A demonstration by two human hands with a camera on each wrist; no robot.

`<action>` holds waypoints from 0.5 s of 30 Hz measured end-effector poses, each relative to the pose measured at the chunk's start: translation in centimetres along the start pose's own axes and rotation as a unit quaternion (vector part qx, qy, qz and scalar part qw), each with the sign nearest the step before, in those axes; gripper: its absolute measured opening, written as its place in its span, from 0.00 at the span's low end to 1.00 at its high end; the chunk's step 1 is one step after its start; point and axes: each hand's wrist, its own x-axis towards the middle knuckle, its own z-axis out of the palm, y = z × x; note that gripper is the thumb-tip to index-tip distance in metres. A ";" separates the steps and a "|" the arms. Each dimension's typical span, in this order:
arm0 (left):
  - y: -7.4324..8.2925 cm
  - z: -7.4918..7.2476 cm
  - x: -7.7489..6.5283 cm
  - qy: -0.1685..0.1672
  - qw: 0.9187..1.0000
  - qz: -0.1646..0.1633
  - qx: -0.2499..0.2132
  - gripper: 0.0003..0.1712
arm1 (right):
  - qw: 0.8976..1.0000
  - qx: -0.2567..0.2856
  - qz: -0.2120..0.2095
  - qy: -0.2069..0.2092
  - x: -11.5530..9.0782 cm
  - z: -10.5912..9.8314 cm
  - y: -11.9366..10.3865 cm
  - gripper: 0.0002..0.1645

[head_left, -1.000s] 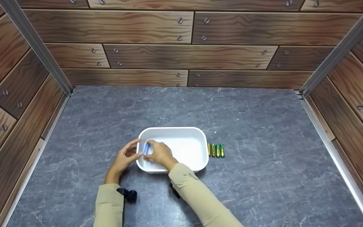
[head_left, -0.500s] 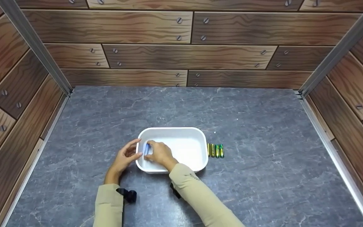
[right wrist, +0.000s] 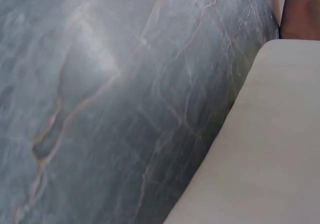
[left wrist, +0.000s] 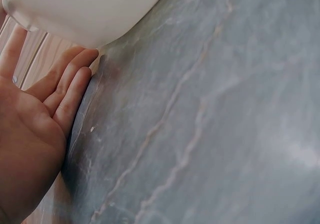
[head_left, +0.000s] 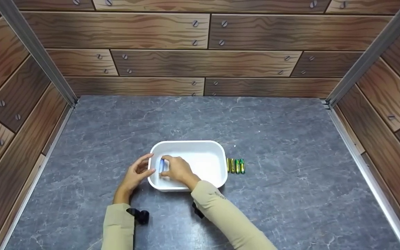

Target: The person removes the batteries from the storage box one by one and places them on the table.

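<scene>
A white rectangular tub (head_left: 200,149) with rounded corners stands on the dark marbled table. My left hand (head_left: 134,174) is at its left end, thumb and index fingertip touching the rim; in the left wrist view the other fingers reach out fairly straight below the tub. Inside, my right hand (head_left: 179,169) pinches a blue battery (head_left: 161,165) by its ends between thumb and fingers, near the left wall. Whether more than one blue piece lies there is hard to tell. The right wrist view has mostly table and the tub's outer wall (right wrist: 265,144).
Several gold and green batteries (head_left: 237,166) lie side by side against the tub's right end. Wood-patterned walls (head_left: 172,62) with metal corner posts enclose the table at the back and sides. Small white specks dot the table beyond the tub.
The head view has shifted slightly. Relative to the tub, my right hand and the blue battery have moved a little to the right, away from the left wall. The left hand keeps its place.
</scene>
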 end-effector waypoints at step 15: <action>0.0 -0.1 0.0 -0.008 1.000 -0.006 -0.002 0.34 | 0.999 0.033 -0.020 -0.008 -0.5 -2.1 0.3 0.35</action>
